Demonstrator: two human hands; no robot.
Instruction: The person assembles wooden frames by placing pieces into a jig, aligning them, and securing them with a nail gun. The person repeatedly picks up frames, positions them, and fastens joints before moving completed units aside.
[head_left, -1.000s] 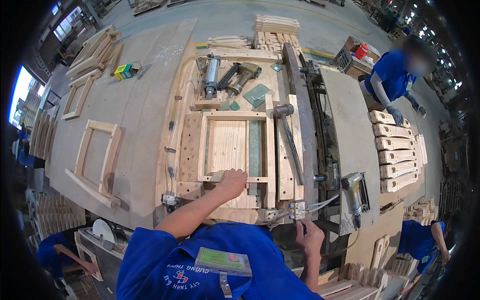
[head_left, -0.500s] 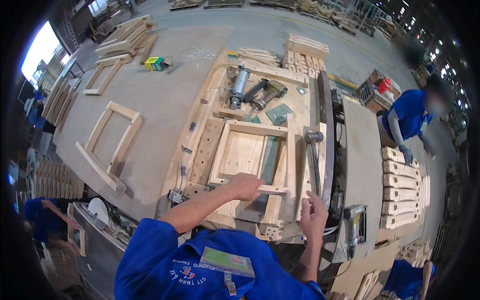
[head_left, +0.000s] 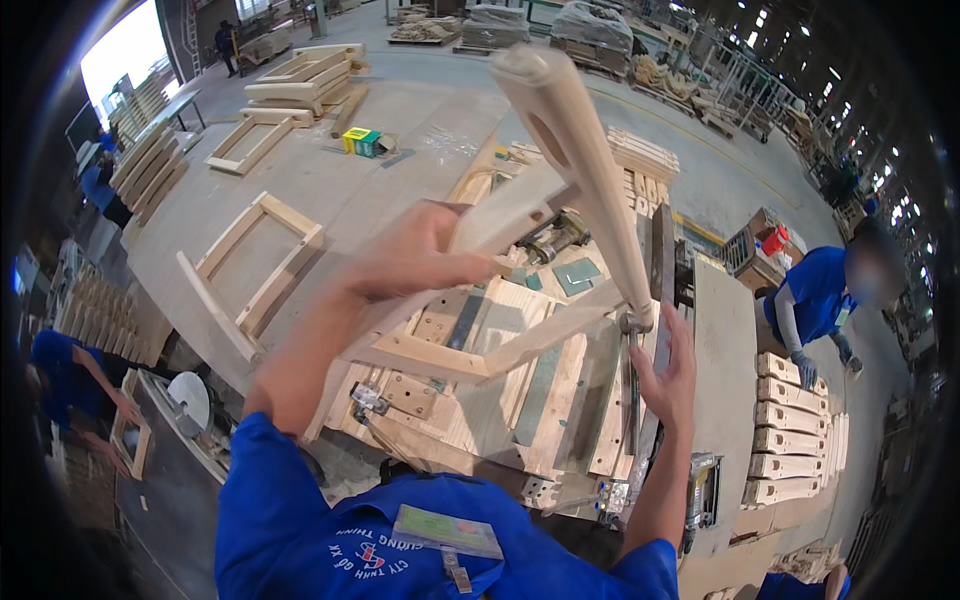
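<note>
My left hand [head_left: 425, 255] is closed around a bar of a pale wooden frame [head_left: 540, 330], which is raised and tilted above the wooden jig [head_left: 420, 435]. A long rounded wooden piece with a slot [head_left: 580, 150] forms the frame's right side and slants up and away from me. My right hand [head_left: 672, 372] is beside that piece's lower end, its thumb and fingers apart; whether they touch the wood I cannot tell. Close to these fingers lies a hammer [head_left: 633, 400] along the jig's right side. Motion smears my left hand and forearm.
Behind the raised frame lie a nail gun [head_left: 558, 238] and green pads [head_left: 577, 277]. Another wooden frame [head_left: 262, 265] rests on the left table, near a yellow-green box [head_left: 362, 142]. At right, a co-worker in blue [head_left: 815, 285] stands by stacked wooden parts [head_left: 788, 440].
The wooden frame has come up off the jig and tilted, carried by my left hand. My right hand has moved up and right, to near the hammer head. The head view has shifted.
</note>
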